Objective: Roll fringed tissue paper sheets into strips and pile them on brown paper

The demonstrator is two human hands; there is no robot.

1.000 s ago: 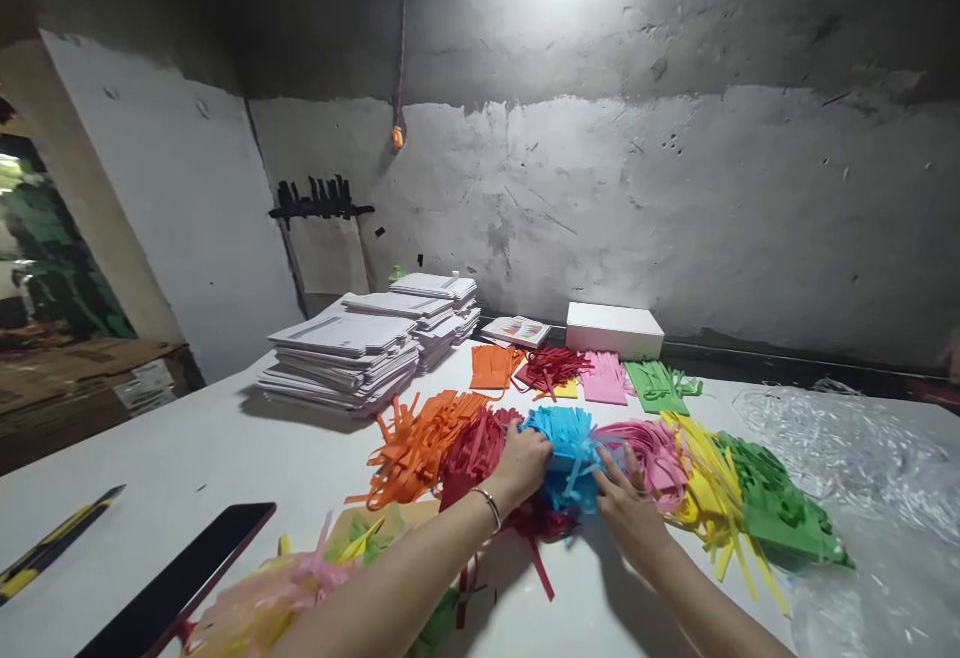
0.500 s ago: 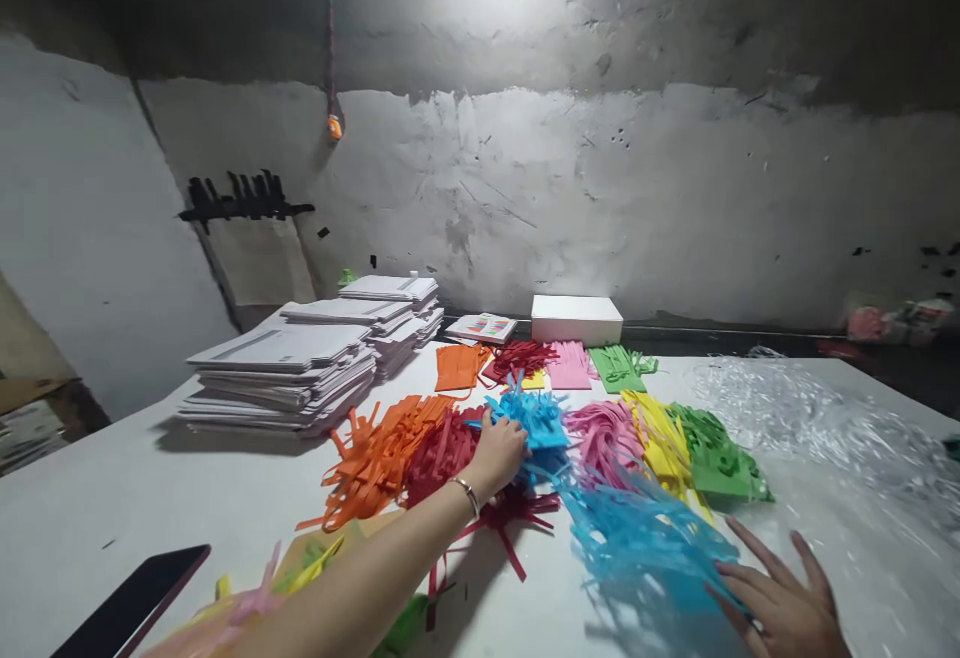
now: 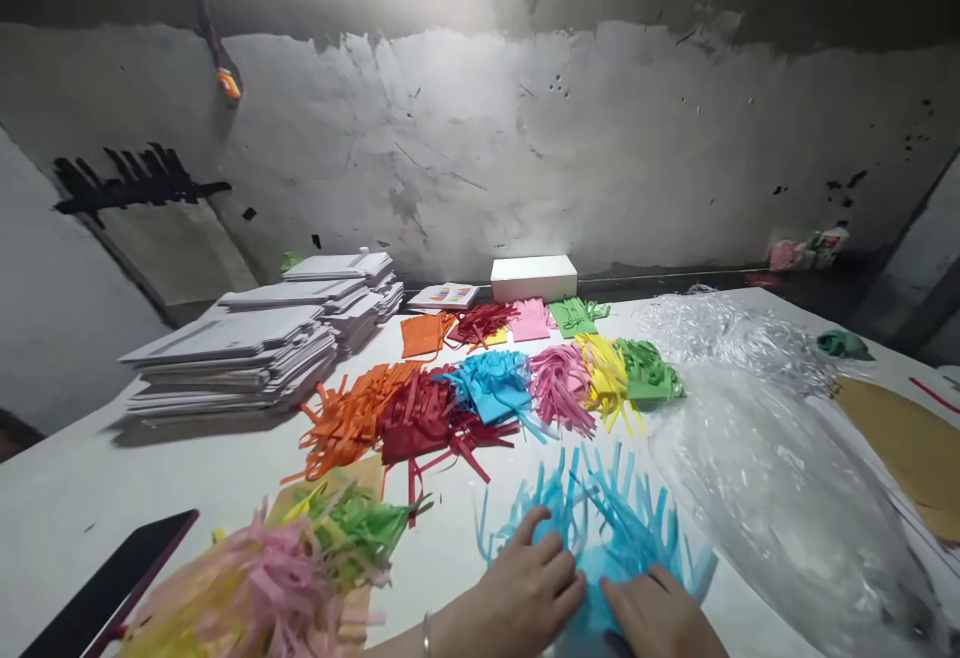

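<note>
Both hands press on a bunch of blue paper strips (image 3: 600, 528) lying on the white table (image 3: 150, 468) at the near edge. My left hand (image 3: 525, 593) rests on its left part, and my right hand (image 3: 660, 618) lies flat on its right part. The strips fan away from me. Behind them runs a row of strip piles: orange (image 3: 349, 418), dark red (image 3: 420, 418), blue (image 3: 491, 386), pink (image 3: 559, 383), yellow (image 3: 604, 373) and green (image 3: 646, 370).
Stacks of white booklets (image 3: 240, 358) stand at the left. A white box (image 3: 534, 278) and more coloured paper (image 3: 525, 320) sit by the wall. Clear plastic wrap (image 3: 757, 438) covers the right side. A mixed pink, yellow and green heap (image 3: 262, 578) and a dark tablet (image 3: 105, 588) lie near left.
My right hand has dragged a blue bunch out of the row toward me. My left hand has left the pile and joined it on the bunch. The view has swung right.
</note>
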